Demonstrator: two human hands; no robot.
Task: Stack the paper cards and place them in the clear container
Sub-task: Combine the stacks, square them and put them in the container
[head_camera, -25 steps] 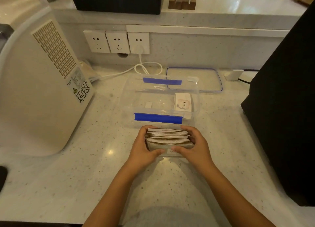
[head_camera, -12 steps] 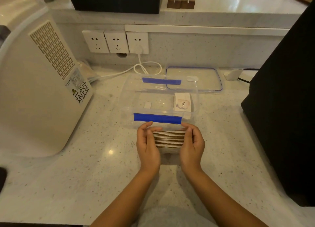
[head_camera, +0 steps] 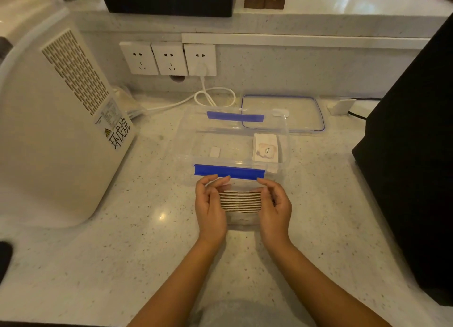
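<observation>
A stack of paper cards (head_camera: 240, 201) stands on edge on the counter, just in front of the clear container (head_camera: 183, 140). My left hand (head_camera: 210, 204) presses its left end and my right hand (head_camera: 274, 204) its right end, fingers curled over the top. The container is open, with blue clips on its near and far rims. Inside it lies one white card with "love" printed on it (head_camera: 266, 147) at the right, and a small white piece (head_camera: 215, 152) near the middle.
The container's lid (head_camera: 282, 113) lies flat behind it at the right. A large white appliance (head_camera: 61, 120) fills the left side, a black box (head_camera: 414, 155) the right. A white cable (head_camera: 208, 96) runs from the wall sockets (head_camera: 169, 59).
The cards went from a loose, fanned pile held from below to a squared stack pressed between both palms. My hands turned upright and moved slightly toward the container.
</observation>
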